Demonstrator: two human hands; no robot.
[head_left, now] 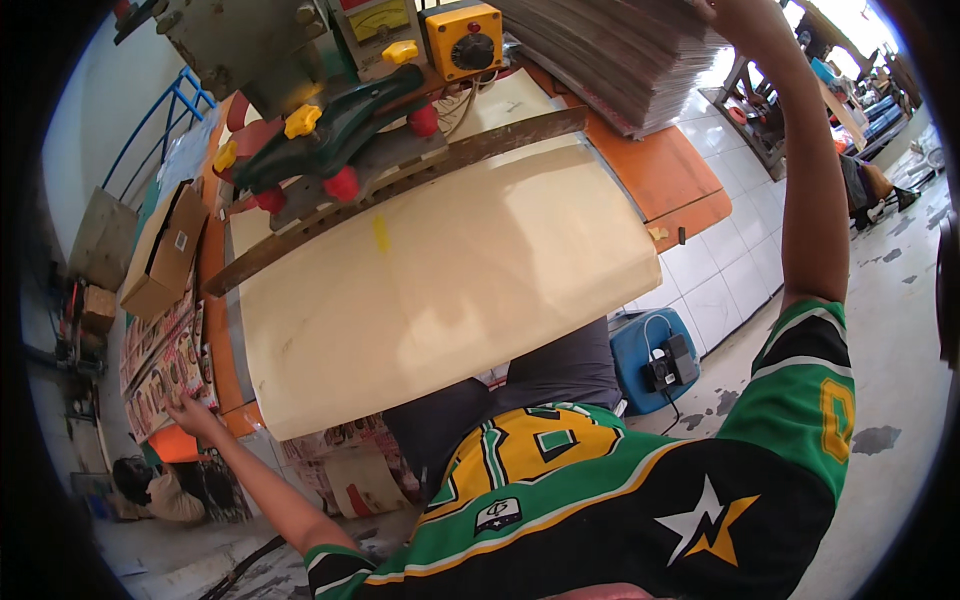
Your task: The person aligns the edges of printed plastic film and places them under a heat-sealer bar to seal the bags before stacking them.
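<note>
My left hand [196, 418] is stretched out to the left, its fingers closed at the edge of a colourful printed sheet [168, 385] lying with others on a pile. Up at the top right, my right hand [738, 22] reaches to the corner of a tall stack of sheets [625, 60]. The picture's upper edge cuts that hand off, so its grip is hidden. Between my arms, a large cream sheet or board [450, 290] covers the machine's bed and bends down at the near edge above my lap. A long metal bar [400, 190] crosses behind it.
Over the far side stands a dark green machine head [320, 130] with yellow knobs and red feet. Beside it is a yellow box with a dial [465, 42]. A cardboard box [165, 250] sits at left. At right are an orange tabletop [655, 175] and a blue stool [655, 355] carrying black adapters.
</note>
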